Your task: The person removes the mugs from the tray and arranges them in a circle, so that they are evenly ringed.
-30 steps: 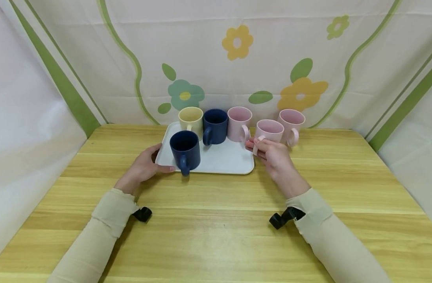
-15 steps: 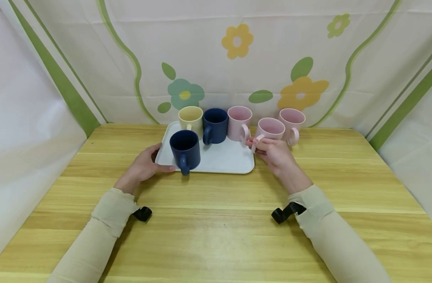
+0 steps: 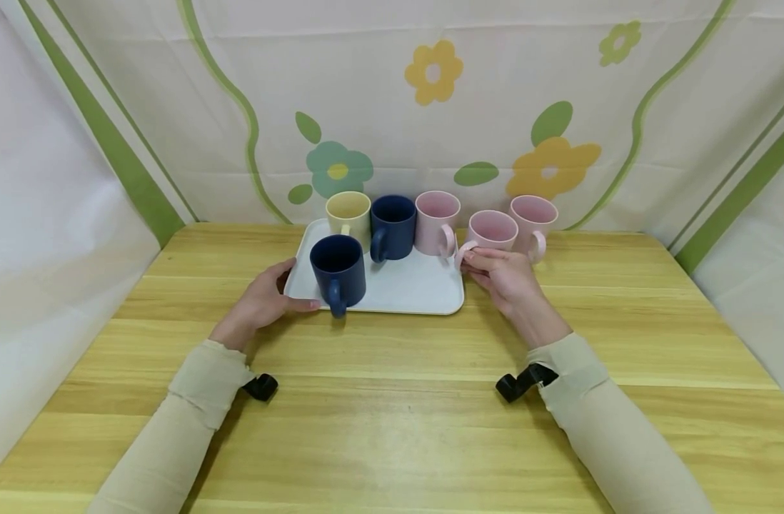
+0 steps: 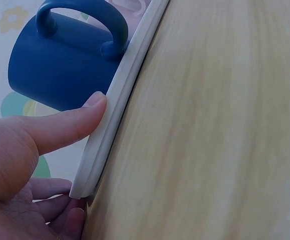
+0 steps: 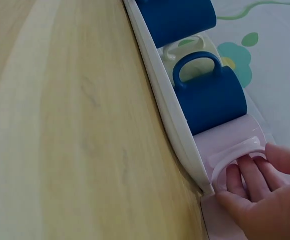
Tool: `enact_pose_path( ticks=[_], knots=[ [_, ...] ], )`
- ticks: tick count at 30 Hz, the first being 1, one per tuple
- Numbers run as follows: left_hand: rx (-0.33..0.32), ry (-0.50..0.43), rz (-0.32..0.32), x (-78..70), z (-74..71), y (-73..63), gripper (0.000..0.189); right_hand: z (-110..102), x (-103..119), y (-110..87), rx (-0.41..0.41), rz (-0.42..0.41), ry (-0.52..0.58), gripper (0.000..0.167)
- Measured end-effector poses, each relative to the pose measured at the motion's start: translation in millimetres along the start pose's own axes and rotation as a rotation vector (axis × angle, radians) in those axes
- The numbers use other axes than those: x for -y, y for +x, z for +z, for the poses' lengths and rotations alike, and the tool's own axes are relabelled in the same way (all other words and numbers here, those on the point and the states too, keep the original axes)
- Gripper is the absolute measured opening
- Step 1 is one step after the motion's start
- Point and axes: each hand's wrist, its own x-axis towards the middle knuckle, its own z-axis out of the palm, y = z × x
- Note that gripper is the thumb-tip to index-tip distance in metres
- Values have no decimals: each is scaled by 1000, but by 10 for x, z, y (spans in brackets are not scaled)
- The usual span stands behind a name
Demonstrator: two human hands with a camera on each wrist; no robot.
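- White cloth [image 3: 366, 86] with printed flowers and leaves hung behind a wooden table [image 3: 392, 435], and two forearms in beige sleeves [image 3: 173, 435] came over this table from the near side.
- Left hand [image 3: 263, 298]: it was stretched forward to the near left corner of a white tray [image 3: 411, 293]. Its thumb pressed the near rim and its other fingers were bent at the left side, so it gripped the corner.
- Right hand [image 3: 504, 282]: it reached forward and inward, close to the right end of the tray. Thumb and fingers pinched the handle of a pink mug [image 3: 493, 230].
- This held mug looked upright, just beside the tray's right edge, with its handle turned to the tray and to the person. Its base was hidden by the hand, so its contact with the table could not be told.
- It was directly beyond the right fingers and well apart from the left hand, with the tray between.
- On the tray's back part, a yellow mug [image 3: 356, 225], a blue mug [image 3: 398, 235] and a second pink mug [image 3: 433, 228] made a row.
- Another blue mug [image 3: 340, 275] stood near the left thumb, its handle over the near rim.
- A third pink mug [image 3: 530, 232] was on the table, behind and to the right of the held one.
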Motion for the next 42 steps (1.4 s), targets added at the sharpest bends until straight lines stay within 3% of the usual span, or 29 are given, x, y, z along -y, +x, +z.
enact_pose_path(
  ticks=[3,7,10,20,32,42],
  knots=[
    [-3,-1,-4,3,-2,-2,112,-3,6,1,5,2,-6,14],
    [0,-2,-8,3,-8,-16,113,-1,3,13,18,6,-15,41],
    [7,-8,-12,-6,-8,-25,113,-14,-8,29,27,8,-24,49],
    [9,-5,-9,-11,-25,-10,112,-31,-21,46,95,41,-42,52],
    [9,4,-12,-19,-19,-21,113,-41,-3,30,37,76,-74,57],
    [13,-2,-11,-20,-16,-2,112,-93,-5,31,45,58,-79,56]
  ],
)
